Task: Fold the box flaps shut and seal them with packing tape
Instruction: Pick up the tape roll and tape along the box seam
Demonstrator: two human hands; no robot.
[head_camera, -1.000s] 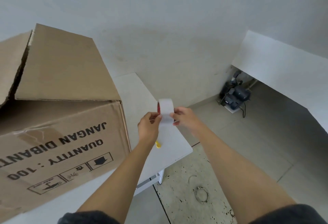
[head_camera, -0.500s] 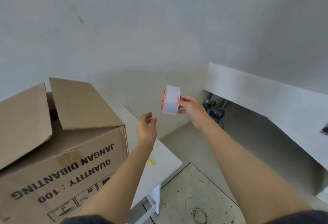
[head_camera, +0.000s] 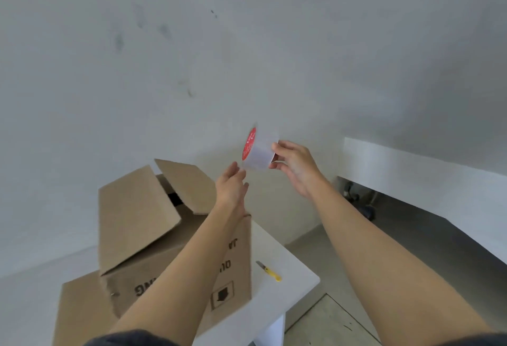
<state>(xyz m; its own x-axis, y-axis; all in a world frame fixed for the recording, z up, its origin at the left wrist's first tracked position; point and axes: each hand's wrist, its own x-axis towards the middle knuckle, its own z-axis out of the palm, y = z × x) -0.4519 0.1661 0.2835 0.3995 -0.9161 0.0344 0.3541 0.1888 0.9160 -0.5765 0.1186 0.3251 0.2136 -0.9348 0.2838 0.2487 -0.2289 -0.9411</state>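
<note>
box (head_camera: 129, 301): left of centre on table, lettered side near, top not closed.
flaps: left flap (head_camera: 134, 214) standing up and tilted; far flap (head_camera: 186, 181) angled up behind it, dark gap between. One more panel hanging low at near left. None folded flat, no tape visible on top.
roll (head_camera: 259, 151): in the air, right of and above box, well apart from flaps. Red core side facing left, white band facing near.
right hand (head_camera: 295, 167): holding roll from its right side, thumb and fingers curled round the rim.
left hand (head_camera: 231, 189): raised just below-left of roll, fingers fairly straight and loosely spread, holding nothing. Fingertips at roll's lower edge, contact unclear.
tape end: not visible; can't tell whether any strip is peeled.
cutter (head_camera: 269, 271): yellow, lying on table just right of box, untouched.
table (head_camera: 288, 291): white, near-right corner in view, floor (head_camera: 343, 323) beyond.
step: judged as tape prep, i.e. hunting for the tape end ahead of folding.
progress: early; folding and sealing both left to do.
next move: likely a fingernail under the tape edge to lift it, roll steadied by right hand. Alternative: roll parked, flaps pressed flat first with both hands.
risk: flaps apt to spring up if taped one-handed; lifted end apt to restick or split.
</note>
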